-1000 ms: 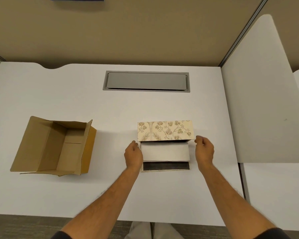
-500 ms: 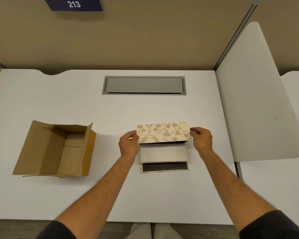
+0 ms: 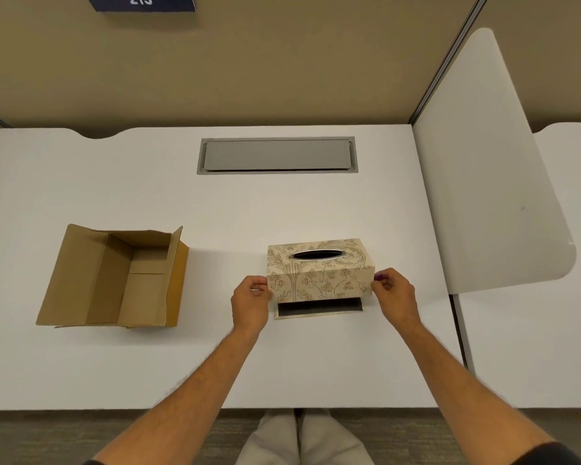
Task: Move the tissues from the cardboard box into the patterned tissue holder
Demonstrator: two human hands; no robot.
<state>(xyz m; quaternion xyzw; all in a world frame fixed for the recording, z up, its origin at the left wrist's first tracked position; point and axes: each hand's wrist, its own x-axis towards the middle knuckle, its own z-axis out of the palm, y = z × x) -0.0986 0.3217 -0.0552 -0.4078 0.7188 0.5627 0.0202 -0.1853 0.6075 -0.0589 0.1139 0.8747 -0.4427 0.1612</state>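
The patterned tissue holder (image 3: 319,273) is a cream floral box with an oval slot on top. It stands tilted forward over its flat base (image 3: 319,310), whose dark strip shows under the front edge. My left hand (image 3: 250,297) pinches the cover's left end and my right hand (image 3: 391,292) pinches its right end. The tissues are hidden under the cover. The brown cardboard box (image 3: 114,280) lies open and empty at the left of the white desk (image 3: 215,364).
A grey cable hatch (image 3: 277,156) is set into the desk behind the holder. A white divider panel (image 3: 483,179) rises along the right side. A tan partition wall with a dark number sign (image 3: 141,1) stands at the back.
Both hands took hold of the cover's ends and swung it forward and down. The white tissue stack, visible before, is now covered, and the oval slot faces up.
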